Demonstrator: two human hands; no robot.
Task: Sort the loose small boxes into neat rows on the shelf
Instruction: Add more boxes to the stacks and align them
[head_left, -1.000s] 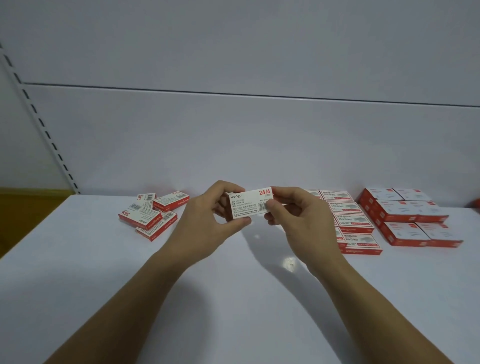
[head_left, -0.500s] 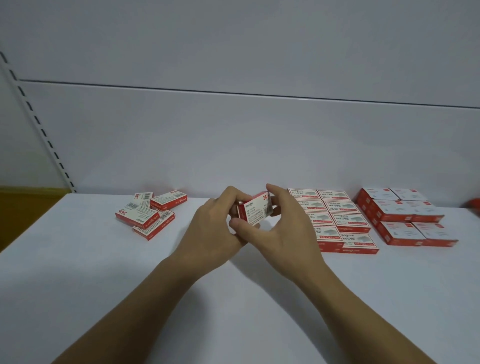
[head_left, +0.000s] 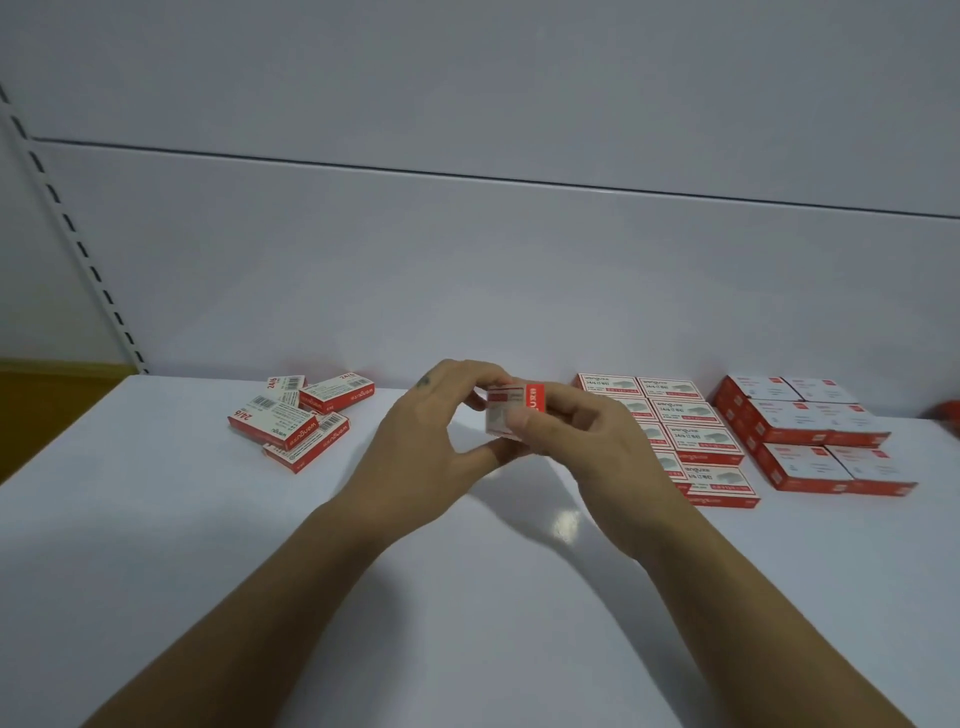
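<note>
Both forearms come in from the bottom edge over the white shelf (head_left: 467, 597) and meet mid-frame.

Left-hand grip (head_left: 426, 441): fingers curled over the top left edge of one small box (head_left: 511, 415), thumb underneath.
Right-hand grip (head_left: 582, 457): thumb pressed on the box's near white face, fingers wrapped behind.
The box is held off the shelf between the two hands, tilted, with its red end up and to the right. The print is blurred.

Loose pile (head_left: 296, 421), left of the hands: four boxes, barcode sides up, skewed and overlapping.
Sorted rows (head_left: 691, 431), just right of the hands: two columns lying flat with edges touching; the right hand hides part of the left column.
Stacked block (head_left: 800, 431), further right: red-sided boxes set square.

Behind everything are a plain white back panel (head_left: 467, 286) and, far left, a slotted upright (head_left: 78, 244).
</note>
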